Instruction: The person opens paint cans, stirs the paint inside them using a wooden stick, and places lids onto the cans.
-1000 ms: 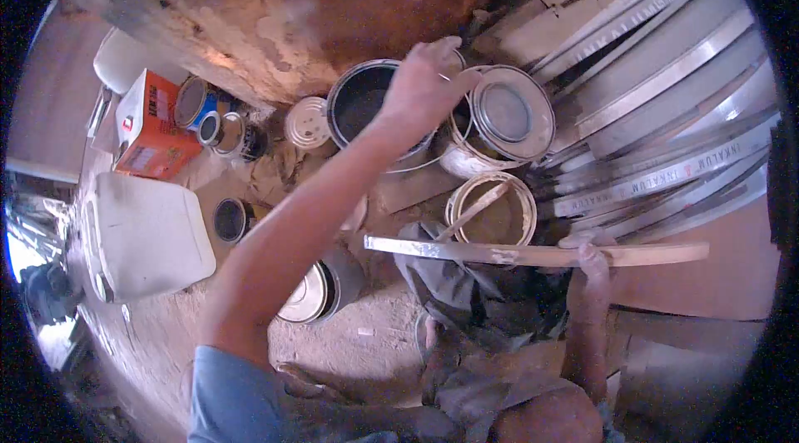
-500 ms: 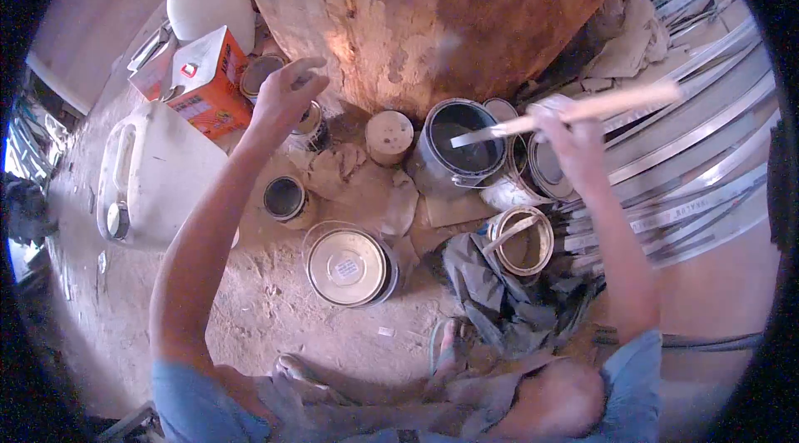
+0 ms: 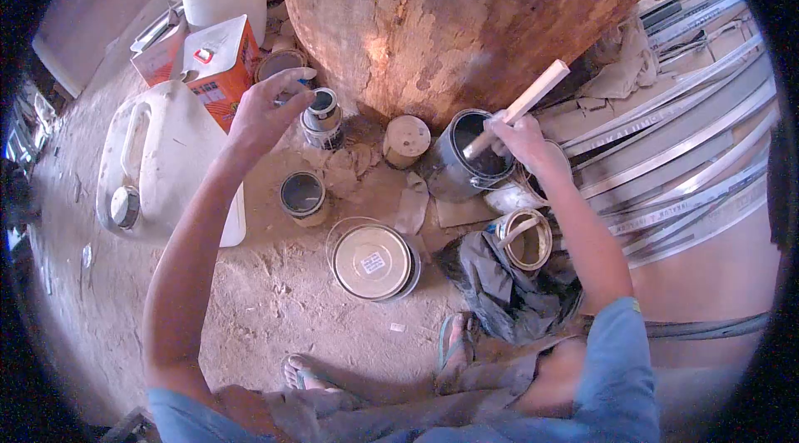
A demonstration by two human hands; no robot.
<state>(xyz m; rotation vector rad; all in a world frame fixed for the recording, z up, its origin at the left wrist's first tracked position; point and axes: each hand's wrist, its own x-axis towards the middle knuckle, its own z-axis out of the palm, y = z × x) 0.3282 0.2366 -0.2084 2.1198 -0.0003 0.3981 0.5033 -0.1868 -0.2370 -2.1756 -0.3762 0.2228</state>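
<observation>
Fingers wrapped, my right hand (image 3: 520,141) holds a wooden stick (image 3: 537,93) that slants down to the left, its lower end inside the mouth of a dark bucket (image 3: 449,168). My left hand (image 3: 265,114) is raised with thumb and fingers apart, beside a small open tin (image 3: 322,110) stacked on another can (image 3: 323,139). Nothing shows between its fingers. A round pale lidded tin (image 3: 406,141) stands left of the bucket. To the bucket's lower right, an open can (image 3: 543,243) has a stick across its mouth.
White jerrycans (image 3: 179,151) and an orange box (image 3: 218,68) stand at the left. A lidded pail (image 3: 372,261) and small open can (image 3: 304,195) sit on the floor. Dark cloth (image 3: 499,297) lies right of my feet. Long metal strips (image 3: 666,168) fill the right; a large brown rounded surface (image 3: 458,27) rises ahead.
My left hand has moved from above the buckets leftward to the small tin. My right hand has raised the stick from low and level to a steep slant, its end now in the bucket.
</observation>
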